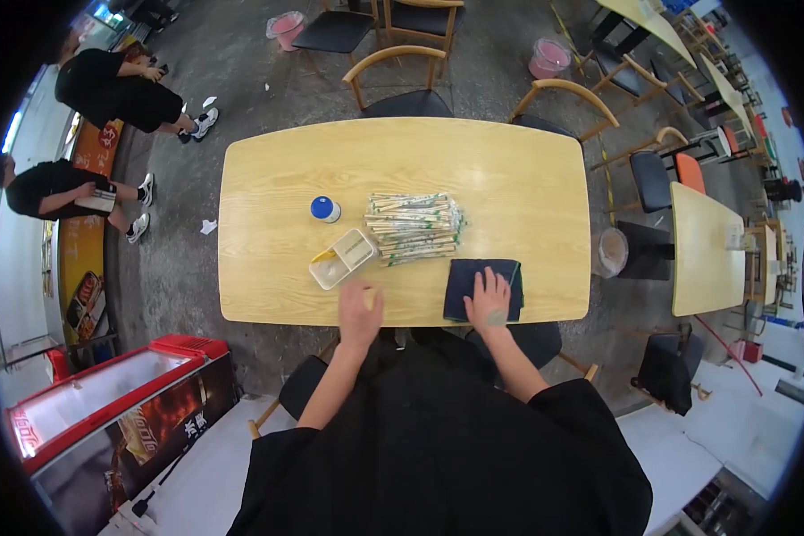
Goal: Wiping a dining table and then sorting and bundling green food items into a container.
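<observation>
My right hand (pixel 490 299) lies flat on a folded dark cloth (pixel 457 288) with green edging, fingers spread. Blurred by motion, my left hand (pixel 360 313) hovers at the table's near edge, just below a white two-part plastic tray (pixel 330 273). Nothing shows in that hand, and its thumb stands apart from the fingers. Inside the tray are a yellow object (pixel 323 256) and a printed paper-like piece (pixel 357 252). Beyond it stands a small white container with a blue lid (pixel 325 209). A pile of plastic-wrapped chopsticks (pixel 413 228) lies to the tray's right.
The wooden table (pixel 275 167) has chairs (pixel 402 87) along its far side and others near me. A red-rimmed display freezer (pixel 120 388) is at lower left. Two people (pixel 117 90) stand on the left. A bin (pixel 612 251) stands between this table and another table (pixel 707 248).
</observation>
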The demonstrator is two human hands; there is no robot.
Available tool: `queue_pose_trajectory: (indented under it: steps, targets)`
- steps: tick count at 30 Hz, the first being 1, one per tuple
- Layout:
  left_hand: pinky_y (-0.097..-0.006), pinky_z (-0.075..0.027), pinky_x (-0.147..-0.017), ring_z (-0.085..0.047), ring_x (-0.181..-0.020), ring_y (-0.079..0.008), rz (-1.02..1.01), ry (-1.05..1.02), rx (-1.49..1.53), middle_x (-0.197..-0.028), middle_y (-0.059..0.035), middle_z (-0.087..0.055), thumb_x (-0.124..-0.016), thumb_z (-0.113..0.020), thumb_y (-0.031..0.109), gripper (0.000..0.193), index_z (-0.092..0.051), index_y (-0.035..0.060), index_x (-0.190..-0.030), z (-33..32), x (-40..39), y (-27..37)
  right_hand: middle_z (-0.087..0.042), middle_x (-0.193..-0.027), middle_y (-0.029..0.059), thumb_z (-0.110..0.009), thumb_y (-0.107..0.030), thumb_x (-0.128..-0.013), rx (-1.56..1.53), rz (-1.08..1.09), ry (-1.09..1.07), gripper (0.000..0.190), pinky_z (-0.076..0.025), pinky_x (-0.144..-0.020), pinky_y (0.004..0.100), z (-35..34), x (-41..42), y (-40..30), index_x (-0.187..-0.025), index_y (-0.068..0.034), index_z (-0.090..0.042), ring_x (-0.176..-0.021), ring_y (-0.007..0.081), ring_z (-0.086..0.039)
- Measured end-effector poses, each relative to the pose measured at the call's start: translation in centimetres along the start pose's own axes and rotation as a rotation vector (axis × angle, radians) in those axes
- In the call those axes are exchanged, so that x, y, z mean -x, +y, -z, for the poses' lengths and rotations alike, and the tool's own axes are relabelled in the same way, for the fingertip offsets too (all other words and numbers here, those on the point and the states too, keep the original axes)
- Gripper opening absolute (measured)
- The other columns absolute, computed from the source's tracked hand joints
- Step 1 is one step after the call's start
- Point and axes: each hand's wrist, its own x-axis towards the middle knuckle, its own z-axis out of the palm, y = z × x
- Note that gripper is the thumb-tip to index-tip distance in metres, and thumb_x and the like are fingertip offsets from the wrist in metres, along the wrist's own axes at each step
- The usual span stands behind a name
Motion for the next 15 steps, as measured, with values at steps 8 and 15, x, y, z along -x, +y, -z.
queue_pose_trajectory:
  steps: [8,15]
  targets:
    - [-0.0527,-0.043,-0.121,-0.046,-0.145,-0.0471,0.199,0.297,-0.026,-0.155,-0.0269,-0.05,-0.076,-0.099,0.02,0.11,-0.038,-0.0028,-0.163,7.6,-2.8,-6.0,-0.067,-0.134,0.0163,-0.078,-0.014,-0.091,-0.592,0.28,0.116,0.058,-0.061,-0.099,0.0464,4.7,-6.9,-17.0,-0.147,-0.01,-0.064,-0.121,0.0364,-0.07]
    - [-0.0509,-0.048,-0.119,-0.053,-0.143,-0.0452,0.176,-0.072,-0.004,-0.153,-0.027,-0.056,-0.075,-0.1,0.023,0.109,-0.041,-0.0034,-0.163,8.8,-4.7,-9.5,-0.07,-0.131,0.0121,-0.079,-0.013,-0.088,-0.566,0.535,0.148,0.047,-0.064,-0.089,0.0451,6.5,-13.2,-26.7,-0.135,-0.011,-0.074,-0.108,0.034,-0.076]
